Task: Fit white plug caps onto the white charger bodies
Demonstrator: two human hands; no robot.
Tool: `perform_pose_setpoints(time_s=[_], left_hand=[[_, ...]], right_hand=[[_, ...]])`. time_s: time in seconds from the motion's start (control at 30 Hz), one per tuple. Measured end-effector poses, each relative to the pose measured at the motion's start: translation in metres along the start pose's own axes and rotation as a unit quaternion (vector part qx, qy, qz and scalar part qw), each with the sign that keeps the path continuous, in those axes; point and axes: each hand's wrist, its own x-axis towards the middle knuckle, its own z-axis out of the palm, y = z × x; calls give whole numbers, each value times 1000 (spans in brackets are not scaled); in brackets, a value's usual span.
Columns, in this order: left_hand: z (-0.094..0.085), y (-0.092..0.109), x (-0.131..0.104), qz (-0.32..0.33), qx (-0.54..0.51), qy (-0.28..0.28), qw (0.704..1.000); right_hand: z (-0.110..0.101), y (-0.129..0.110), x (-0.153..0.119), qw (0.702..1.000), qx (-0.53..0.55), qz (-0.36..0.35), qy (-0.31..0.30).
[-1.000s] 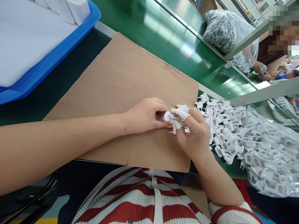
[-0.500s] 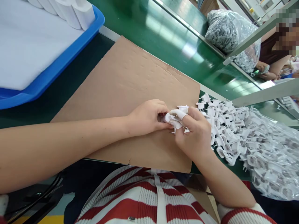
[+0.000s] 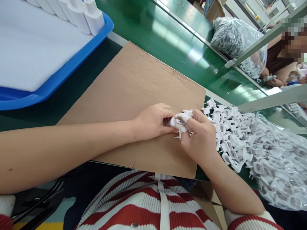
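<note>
One white piece (image 3: pixel 173 121) sits just right of the middle of the frame, held between the left hand (image 3: pixel 154 122) and the right hand (image 3: pixel 200 133). The left grip is clamped on it, thumb below and fingers above, curled around its left end. The right grip is pinched together on its other end, with white covers (image 3: pixel 184 117) over the thumb and forefinger; these partly hide the piece, so its full shape cannot be told.

Both hands are over brown cardboard (image 3: pixel 144 83), which lies on the green desk (image 3: pixel 96 75). Two loose plugs lie near the right hand, one just above its fingertips (image 3: pixel 187 112) and one just below, pins pointing left (image 3: pixel 178 135).

At the right of the frame, a heap of white plugs (image 3: pixel 227 127) spreads from a clear bag (image 3: pixel 285 163) that runs to the lower right. A blue tray (image 3: pixel 109 25) fills the upper left, with white blocks (image 3: pixel 92 19) in a row along its far side. At the upper right, a full bag (image 3: pixel 231 35) stands near a co-worker's hands (image 3: pixel 272 80), which hold something small. A red-and-white striped top (image 3: pixel 141 207) shows at the bottom.
</note>
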Motion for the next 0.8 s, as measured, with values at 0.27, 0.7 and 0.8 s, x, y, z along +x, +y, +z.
perform_pose_setpoints(time_s=[0.27,0.7,0.8], left_hand=[[0,-1,0,0,-9,-2,1000],[-6,-6,-2,-45,18,-41,998],[-10,-6,-1,-104,-36,-32,993]], right_hand=[[4,1,0,1000,0,10,-3],[27,9,-13,993,109,30,40],[32,16,-14,983,169,37,58]])
